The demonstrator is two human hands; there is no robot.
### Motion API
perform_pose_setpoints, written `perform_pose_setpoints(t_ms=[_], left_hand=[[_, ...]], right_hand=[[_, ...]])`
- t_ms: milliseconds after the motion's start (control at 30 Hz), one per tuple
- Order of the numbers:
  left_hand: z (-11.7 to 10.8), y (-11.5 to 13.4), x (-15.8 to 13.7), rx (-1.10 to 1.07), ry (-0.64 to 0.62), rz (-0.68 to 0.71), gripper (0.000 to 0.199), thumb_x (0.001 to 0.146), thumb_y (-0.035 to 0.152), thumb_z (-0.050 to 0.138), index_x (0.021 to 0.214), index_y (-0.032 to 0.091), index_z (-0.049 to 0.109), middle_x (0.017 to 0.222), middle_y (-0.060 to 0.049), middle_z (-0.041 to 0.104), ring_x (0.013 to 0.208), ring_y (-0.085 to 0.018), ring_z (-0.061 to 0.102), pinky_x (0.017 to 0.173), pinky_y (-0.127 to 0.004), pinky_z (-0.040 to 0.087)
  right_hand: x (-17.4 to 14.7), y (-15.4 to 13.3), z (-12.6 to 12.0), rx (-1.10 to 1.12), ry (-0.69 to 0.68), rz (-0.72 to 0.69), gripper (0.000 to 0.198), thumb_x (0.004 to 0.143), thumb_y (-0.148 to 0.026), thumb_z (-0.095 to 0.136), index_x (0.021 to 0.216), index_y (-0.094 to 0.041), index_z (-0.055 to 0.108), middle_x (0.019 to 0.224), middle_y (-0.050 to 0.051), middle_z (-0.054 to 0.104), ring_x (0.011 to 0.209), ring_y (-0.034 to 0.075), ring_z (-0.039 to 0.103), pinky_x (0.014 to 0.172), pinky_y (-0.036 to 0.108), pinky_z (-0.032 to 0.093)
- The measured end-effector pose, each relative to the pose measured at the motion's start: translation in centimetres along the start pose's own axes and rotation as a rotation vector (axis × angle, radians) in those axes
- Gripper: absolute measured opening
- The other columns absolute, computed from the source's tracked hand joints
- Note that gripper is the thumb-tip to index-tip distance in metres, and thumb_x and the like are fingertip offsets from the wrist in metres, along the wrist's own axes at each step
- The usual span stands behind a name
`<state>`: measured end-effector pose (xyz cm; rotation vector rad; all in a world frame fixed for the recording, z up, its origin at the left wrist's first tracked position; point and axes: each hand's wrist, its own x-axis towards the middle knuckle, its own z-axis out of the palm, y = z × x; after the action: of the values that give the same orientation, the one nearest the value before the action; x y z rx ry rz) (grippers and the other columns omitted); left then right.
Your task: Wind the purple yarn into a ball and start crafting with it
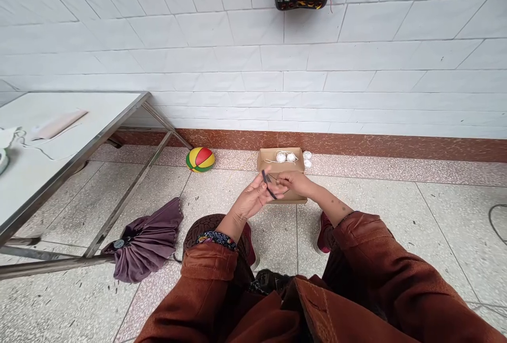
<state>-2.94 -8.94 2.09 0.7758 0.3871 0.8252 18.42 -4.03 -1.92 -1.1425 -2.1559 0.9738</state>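
Observation:
In the head view my left hand point(252, 198) is turned partly palm up and holds a thin, dark, slightly blurred strip point(269, 184) across its fingers. My right hand point(296, 182) is close beside it on the right, with thumb and fingers pinched on a fine dark cord point(273, 176) that runs toward the strip. What kind of thing the strip is cannot be made out. Below both hands, on the floor, is an open cardboard box point(262, 160). Two white balls of string point(285, 157) lie in its far part, and more white balls point(308, 159) sit just outside its right edge.
A metal-framed table point(114, 105) stands to the left with a pale folded item on top. A purple umbrella point(150, 245) lies by its lower bar. Near the wall rests a colourful ball point(200, 159). A black basket point(304, 2) hangs on the tiled wall.

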Motion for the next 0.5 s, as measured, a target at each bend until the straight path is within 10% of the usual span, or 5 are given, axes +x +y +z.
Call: perform_pose_setpoints(t_ms=[500], left_hand=[[-1.8,0.8,0.5,-0.012,0.445,0.220,0.071,0.088,0.032,0.072,0.150,0.031,0.038,0.118,-0.008,0.071,0.120,-0.029,0.066,0.107,-0.054,0.042]], right_hand=[[-1.5,-4.0,1.0,-0.163,-0.377,-0.227,0.023,0.102,-0.030,0.053,0.094,-0.019,0.072,0.091,0.004,0.073,0.085,0.018,0.065,0.074,0.026,0.045]])
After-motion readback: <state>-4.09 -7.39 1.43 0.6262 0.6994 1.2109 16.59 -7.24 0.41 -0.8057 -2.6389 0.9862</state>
